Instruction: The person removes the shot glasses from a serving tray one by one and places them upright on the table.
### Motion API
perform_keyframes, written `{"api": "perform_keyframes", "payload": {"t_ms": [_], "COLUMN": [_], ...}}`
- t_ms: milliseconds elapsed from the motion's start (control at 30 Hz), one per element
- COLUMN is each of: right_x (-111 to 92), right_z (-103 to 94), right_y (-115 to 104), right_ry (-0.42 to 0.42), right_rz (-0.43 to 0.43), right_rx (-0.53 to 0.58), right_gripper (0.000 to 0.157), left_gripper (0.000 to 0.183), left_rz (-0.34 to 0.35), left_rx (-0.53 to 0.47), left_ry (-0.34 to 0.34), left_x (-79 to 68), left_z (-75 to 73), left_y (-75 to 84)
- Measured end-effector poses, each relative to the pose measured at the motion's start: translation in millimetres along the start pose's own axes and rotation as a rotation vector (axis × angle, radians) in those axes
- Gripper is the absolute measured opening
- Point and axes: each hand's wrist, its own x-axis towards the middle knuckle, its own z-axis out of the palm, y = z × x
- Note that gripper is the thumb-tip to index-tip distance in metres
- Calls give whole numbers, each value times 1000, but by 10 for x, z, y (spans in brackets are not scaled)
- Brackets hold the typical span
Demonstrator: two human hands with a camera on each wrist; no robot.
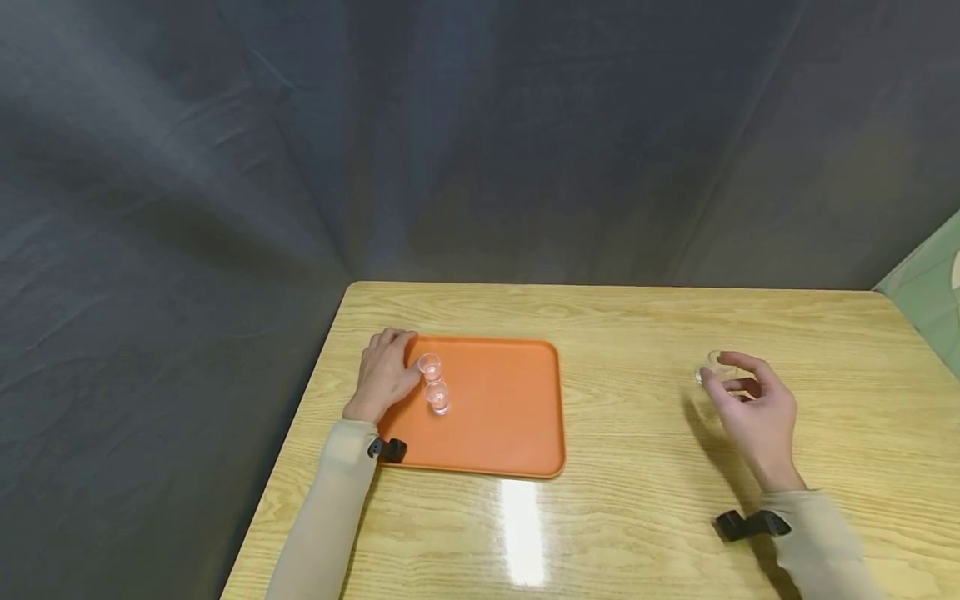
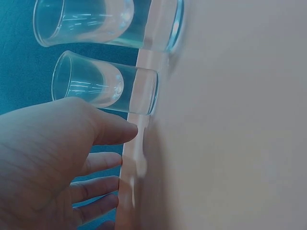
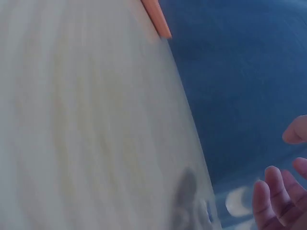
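Note:
Two small clear shot glasses stand near the left side of an orange tray (image 1: 498, 408), the farther one (image 1: 430, 367) close beyond the nearer one (image 1: 438, 398). My left hand (image 1: 386, 375) lies over the tray's left edge. In the left wrist view its thumb (image 2: 115, 128) is just beside one shot glass (image 2: 103, 86), and its loosely straight fingers reach toward the tray rim. To the right of the tray, my right hand (image 1: 757, 408) has its thumb and fingers parted around another clear glass (image 1: 701, 375). That glass (image 3: 237, 202) shows beyond the spread fingers in the right wrist view.
The wooden table (image 1: 630, 500) carries the tray on its left half. Dark cloth (image 1: 525, 150) hangs behind the table and along its left side. A green patterned surface (image 1: 926, 287) borders the far right corner.

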Motion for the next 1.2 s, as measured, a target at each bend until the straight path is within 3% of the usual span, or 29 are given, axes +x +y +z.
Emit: {"api": "perform_keyframes", "payload": {"t_ms": [333,600,867,1200], "right_x": [-181,-248,-317,-408], "right_z": [304,527,720,1057], "right_y": [-48,-95,-290,-430], "right_ry": [-176,-274,-349,-461], "right_rz": [-126,-149,-168,-159], "right_rx": [-15,-17,-29,35], "right_gripper": [33,29,25,26], "left_gripper": [55,55,55,54], "left_rz": [0,1,3,21], "left_rx": [0,3,0,13], "left_ry": [6,3,4,13], "left_x": [1,12,9,16], "left_z": [13,16,11,9], "left_y": [-20,-22,-18,-34]}}
